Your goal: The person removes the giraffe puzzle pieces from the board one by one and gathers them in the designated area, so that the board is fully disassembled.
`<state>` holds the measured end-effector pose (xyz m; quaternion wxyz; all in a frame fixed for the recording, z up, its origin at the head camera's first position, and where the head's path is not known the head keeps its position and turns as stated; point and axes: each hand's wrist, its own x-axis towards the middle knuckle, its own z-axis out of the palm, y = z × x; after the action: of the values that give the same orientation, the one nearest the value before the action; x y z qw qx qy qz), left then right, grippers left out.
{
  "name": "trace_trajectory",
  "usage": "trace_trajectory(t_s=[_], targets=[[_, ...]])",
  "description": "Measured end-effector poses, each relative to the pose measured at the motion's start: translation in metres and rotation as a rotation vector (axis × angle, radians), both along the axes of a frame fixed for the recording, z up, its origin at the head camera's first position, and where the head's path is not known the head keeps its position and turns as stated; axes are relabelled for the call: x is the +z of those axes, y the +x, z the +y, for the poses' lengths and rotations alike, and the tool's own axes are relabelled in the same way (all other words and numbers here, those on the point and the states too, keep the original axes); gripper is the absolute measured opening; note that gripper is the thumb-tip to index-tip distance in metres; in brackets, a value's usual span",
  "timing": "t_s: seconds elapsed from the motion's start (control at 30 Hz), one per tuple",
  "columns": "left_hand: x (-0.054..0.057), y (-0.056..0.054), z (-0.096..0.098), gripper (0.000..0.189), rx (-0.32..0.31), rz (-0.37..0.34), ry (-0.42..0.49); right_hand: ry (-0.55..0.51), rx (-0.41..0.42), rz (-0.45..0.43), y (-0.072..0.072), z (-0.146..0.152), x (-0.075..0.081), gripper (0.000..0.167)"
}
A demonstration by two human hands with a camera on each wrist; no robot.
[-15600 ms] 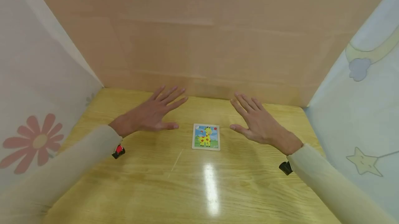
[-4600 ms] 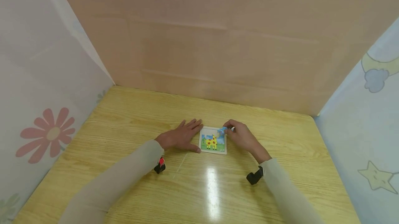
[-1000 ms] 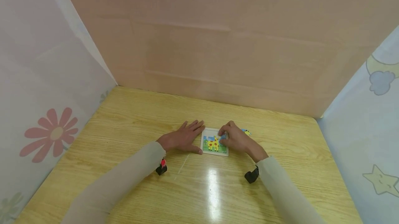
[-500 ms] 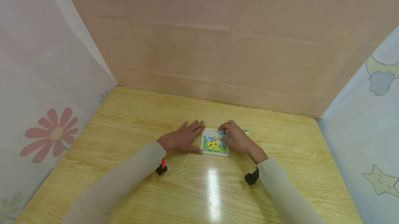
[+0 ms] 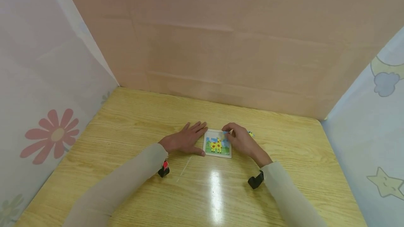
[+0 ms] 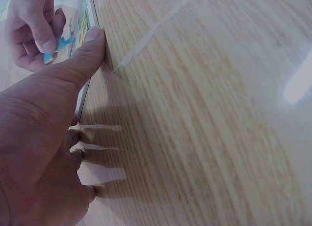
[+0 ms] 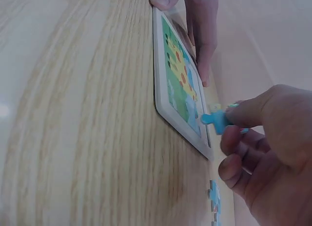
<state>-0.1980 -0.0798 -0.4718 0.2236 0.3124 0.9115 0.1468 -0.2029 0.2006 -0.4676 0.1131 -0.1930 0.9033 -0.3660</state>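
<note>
A small jigsaw puzzle (image 5: 217, 146) with a yellow giraffe picture lies in a pale frame on the table; part of its upper area shows bare backing. My left hand (image 5: 185, 140) rests at the frame's left side, fingers spread, the thumb touching the lower left edge. My right hand (image 5: 242, 140) pinches a blue puzzle piece (image 7: 219, 121) between thumb and fingers, raised just over the frame's upper right corner. Beyond the right hand, loose puzzle pieces (image 5: 251, 134) lie on the table, partly hidden by it; in the right wrist view a blue loose piece (image 7: 214, 196) shows near the frame.
The wooden table (image 5: 151, 114) reflects a bright streak of light in front of the puzzle. A brown covered panel (image 5: 202, 44) stands at the back. Patterned cloth walls with a flower (image 5: 56, 135) and a star (image 5: 385, 182) flank the left and right.
Over the last second the right hand has lifted and turned a puzzle piece at the frame's upper right corner. The left hand has stayed put. Earlier, the puzzle was whole and both hands were apart from it.
</note>
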Motion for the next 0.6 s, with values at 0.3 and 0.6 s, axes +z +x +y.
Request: trace_trajectory(t_s=[0.3,0.6], targets=[[-0.001,0.001,0.000,0.105,-0.009,0.022,-0.021,-0.034,-0.075,-0.013,0.003,0.016,0.005,0.025],[0.000,-0.001,0.000,0.105,-0.017,0.018,-0.017,-0.009,-0.149,-0.007,0.003,0.058,0.006,0.022]])
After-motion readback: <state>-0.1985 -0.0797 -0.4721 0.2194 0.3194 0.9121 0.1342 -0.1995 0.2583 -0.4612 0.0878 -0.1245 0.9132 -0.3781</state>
